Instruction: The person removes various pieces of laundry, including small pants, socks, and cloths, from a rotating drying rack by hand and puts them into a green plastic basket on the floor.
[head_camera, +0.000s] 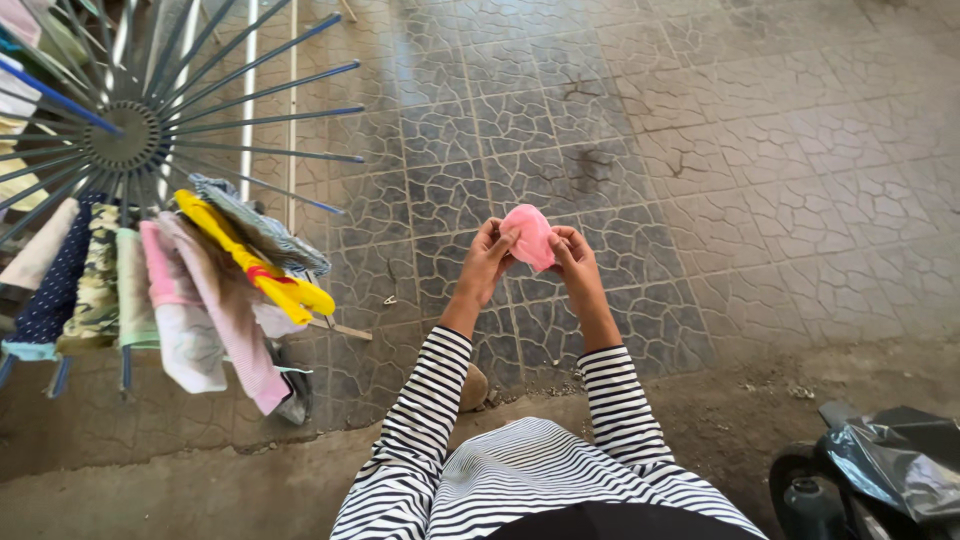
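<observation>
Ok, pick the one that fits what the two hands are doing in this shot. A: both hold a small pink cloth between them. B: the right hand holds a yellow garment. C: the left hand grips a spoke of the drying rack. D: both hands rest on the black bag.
A: the left hand and the right hand both pinch the small pink cloth in front of the body, apart from the drying rack and the black bag.

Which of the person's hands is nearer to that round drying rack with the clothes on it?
Left. The left hand is on the rack's side of the pink cloth; the right hand is beyond it.
</observation>
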